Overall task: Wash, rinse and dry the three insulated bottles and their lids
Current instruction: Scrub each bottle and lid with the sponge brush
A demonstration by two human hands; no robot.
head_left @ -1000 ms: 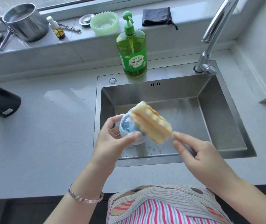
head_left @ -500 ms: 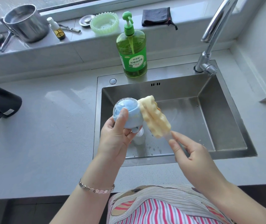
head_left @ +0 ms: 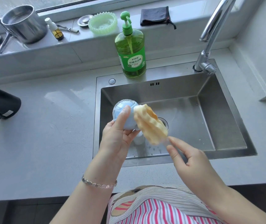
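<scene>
Right hand [head_left: 188, 160], nearest me: fingers [head_left: 175, 142] pinch the clear handle of the sponge brush [head_left: 150, 125] between thumb and forefinger.

Left hand [head_left: 116, 139]: grips the pale blue lid [head_left: 124, 113], thumb laid across its domed face, other fingers curled beneath.

Lid position: held in the air over the front-left part of the sink [head_left: 222, 113], resting on nothing.

Key relation: the lid lies up and to the left of my right fingers. The brush's long axis runs from those fingers toward the lid, and the yellow foam head touches the lid's right side. My left hand is on the lid; my right reaches it only through the brush.

Judgement: lid scrubbing in progress, rinse and dry not yet done. The next stroke likely needs the foam drawn along that axis across the lid.

Farther back: dish soap bottle [head_left: 131, 52] on the sink's back rim, faucet [head_left: 213, 29] at back right. Black bottle [head_left: 0, 105] lies on the desk [head_left: 48, 135], far left, well apart.
</scene>
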